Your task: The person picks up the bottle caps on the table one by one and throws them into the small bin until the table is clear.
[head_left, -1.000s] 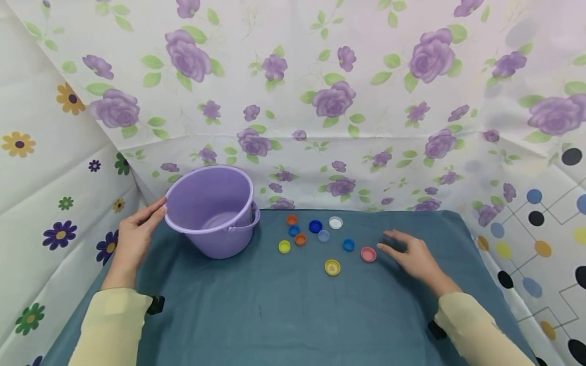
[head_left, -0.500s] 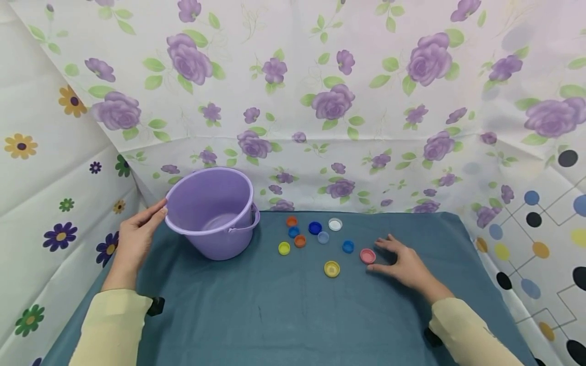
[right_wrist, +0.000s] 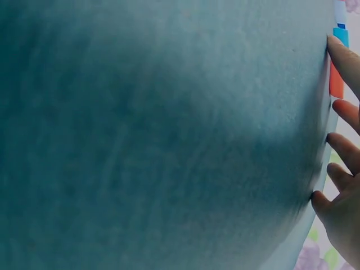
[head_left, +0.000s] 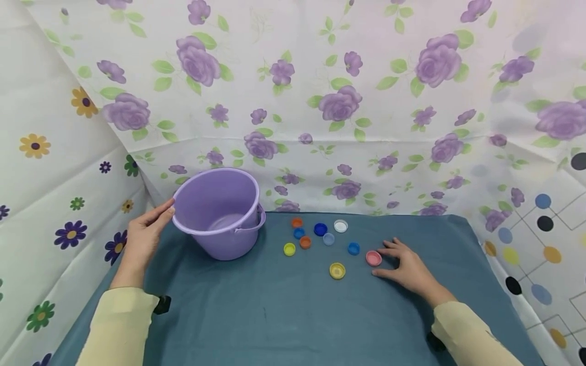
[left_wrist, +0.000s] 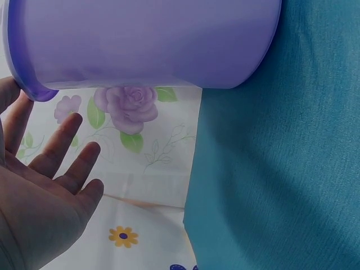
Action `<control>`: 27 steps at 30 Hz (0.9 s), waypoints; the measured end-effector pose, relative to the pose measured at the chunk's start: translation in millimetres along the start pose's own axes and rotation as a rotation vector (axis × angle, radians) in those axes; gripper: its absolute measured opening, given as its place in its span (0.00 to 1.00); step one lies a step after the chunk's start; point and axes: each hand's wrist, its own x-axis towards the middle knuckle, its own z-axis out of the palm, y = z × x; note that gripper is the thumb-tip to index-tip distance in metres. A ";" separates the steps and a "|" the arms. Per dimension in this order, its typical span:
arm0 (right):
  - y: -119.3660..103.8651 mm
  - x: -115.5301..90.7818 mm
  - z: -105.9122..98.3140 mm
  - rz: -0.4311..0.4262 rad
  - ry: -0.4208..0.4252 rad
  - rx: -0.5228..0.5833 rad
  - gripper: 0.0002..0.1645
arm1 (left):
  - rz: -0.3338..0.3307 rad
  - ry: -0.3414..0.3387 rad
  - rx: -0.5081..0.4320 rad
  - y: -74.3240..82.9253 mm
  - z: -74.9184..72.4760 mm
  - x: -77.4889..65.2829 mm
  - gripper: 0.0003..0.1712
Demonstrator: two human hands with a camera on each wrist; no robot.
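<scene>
The left hand [head_left: 143, 236] pinches a purple bucket [head_left: 227, 247] at its rim; the right hand [head_left: 408, 268] (fingers apart) sits beside a pink bottle cap [head_left: 373, 258].

The bucket [head_left: 218, 218] at the left hand [head_left: 145, 235] is plain purple, the cap [head_left: 373, 258] beside the right hand [head_left: 406, 266] pink, the cloth [head_left: 284, 315] beneath blue-green, the sheet [head_left: 302, 114] beyond white with purple roses [head_left: 438, 61] and green leaves [head_left: 399, 65].

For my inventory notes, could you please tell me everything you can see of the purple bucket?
The purple bucket looks like smooth plastic, round, narrowing toward its base, with a lipped rim and a matching handle lowered along the side away from the left hand. It stands mouth up on the teal cloth, near the floral backdrop; nothing shows inside. The left hand pinches its rim.
</scene>
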 end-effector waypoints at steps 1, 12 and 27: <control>0.1 -0.4 0.2 0.001 0.002 0.001 0.40 | -0.001 0.000 -0.004 -0.1 0.4 0.1 0.31; -2.0 -2.8 0.7 0.001 0.019 0.015 0.32 | -0.013 0.004 -0.057 8.7 4.0 -3.6 0.31; -4.4 -0.3 0.2 0.013 0.033 0.017 0.28 | -0.031 -0.002 -0.027 18.1 4.4 -10.3 0.32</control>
